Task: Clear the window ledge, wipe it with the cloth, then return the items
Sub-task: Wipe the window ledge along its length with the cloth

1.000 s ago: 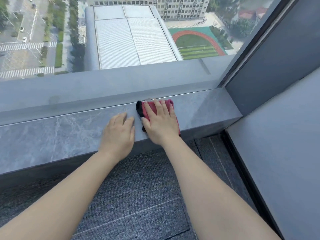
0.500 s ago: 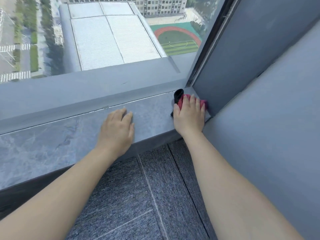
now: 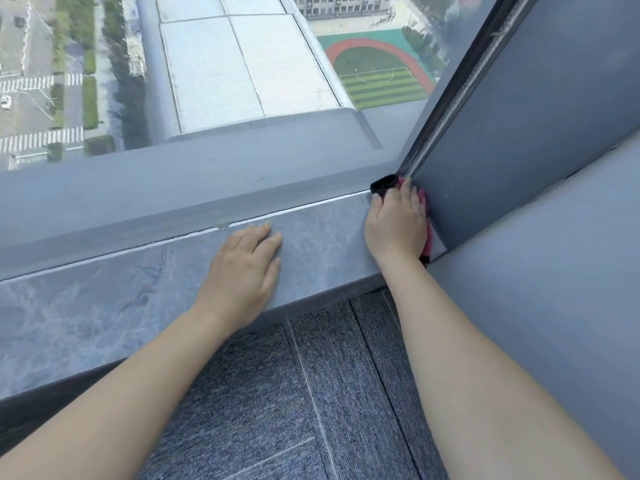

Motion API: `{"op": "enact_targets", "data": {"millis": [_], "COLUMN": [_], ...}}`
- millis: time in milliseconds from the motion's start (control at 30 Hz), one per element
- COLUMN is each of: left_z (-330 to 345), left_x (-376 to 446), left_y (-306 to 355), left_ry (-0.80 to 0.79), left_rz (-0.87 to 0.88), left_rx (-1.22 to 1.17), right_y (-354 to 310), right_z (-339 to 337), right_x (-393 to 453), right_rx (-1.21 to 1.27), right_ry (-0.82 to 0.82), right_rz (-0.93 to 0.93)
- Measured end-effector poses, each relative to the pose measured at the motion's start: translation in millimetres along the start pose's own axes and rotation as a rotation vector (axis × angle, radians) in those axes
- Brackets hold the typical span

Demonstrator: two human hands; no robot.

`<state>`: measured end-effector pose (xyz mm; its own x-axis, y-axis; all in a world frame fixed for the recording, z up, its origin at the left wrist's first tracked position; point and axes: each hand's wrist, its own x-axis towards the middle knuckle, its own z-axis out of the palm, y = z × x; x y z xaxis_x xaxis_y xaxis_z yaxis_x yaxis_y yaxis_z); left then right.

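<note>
The grey marbled window ledge runs from lower left to the right-hand corner. My right hand presses a red cloth with a black edge flat into the ledge's far right corner, against the side wall. Most of the cloth is hidden under the hand; a red strip shows at the wall side. My left hand rests flat on the ledge, palm down, fingers spread, about a hand's width left of the right one. No other items stand on the visible ledge.
A grey side wall closes the ledge on the right, with a lower grey panel beside my right arm. The window glass and its frame rise behind the ledge. Dark carpet tiles cover the floor below.
My right hand has slid the cloth rightward along the ledge into the corner by the wall. My left hand has stayed flat on the ledge.
</note>
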<state>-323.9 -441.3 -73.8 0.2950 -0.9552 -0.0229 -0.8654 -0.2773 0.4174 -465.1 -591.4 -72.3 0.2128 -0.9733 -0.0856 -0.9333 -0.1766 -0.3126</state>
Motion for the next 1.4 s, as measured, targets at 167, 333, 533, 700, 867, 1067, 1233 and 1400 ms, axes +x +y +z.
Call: {"op": "enact_targets", "data": {"millis": [167,333,533,700,867,1067,1233,1400], "left_z": [-6,-14,-23,-14,-5,-12,-25,-37], "left_x": [-6,-24,-41,-41,-29,-30,-47,-61], "left_y": [-9,-25,-36,-28,-15,-15,-32,-56], "left_ry": [-0.013,-0.002,0.049,0.036,0.028,0.003,0.019,0.057], "left_rz": [-0.010,-0.033,-0.068,-0.075,-0.085,-0.126,-0.144,-0.178], "left_rx": [-0.037,-0.037,-0.030,-0.004,0.016,-0.039,-0.064,-0.011], "right_y": [-19,-46,-70,-32,8,-1,-22,-52], "right_z": [7,16,27,9,-6,-3,6,17], "right_x": [-16,-42,-78,-77,-45,-15,-17,-42], "right_rx": [-0.045,-0.068,-0.008,0.082,-0.079,-0.045,-0.048,-0.091], "right_ry": [-0.040,-0.097,-0.176,-0.167,-0.139,-0.104,-0.095,-0.134], "right_rz": [-0.001,-0.087,-0.417,-0.455,-0.132,0.028,0.061,-0.051]}}
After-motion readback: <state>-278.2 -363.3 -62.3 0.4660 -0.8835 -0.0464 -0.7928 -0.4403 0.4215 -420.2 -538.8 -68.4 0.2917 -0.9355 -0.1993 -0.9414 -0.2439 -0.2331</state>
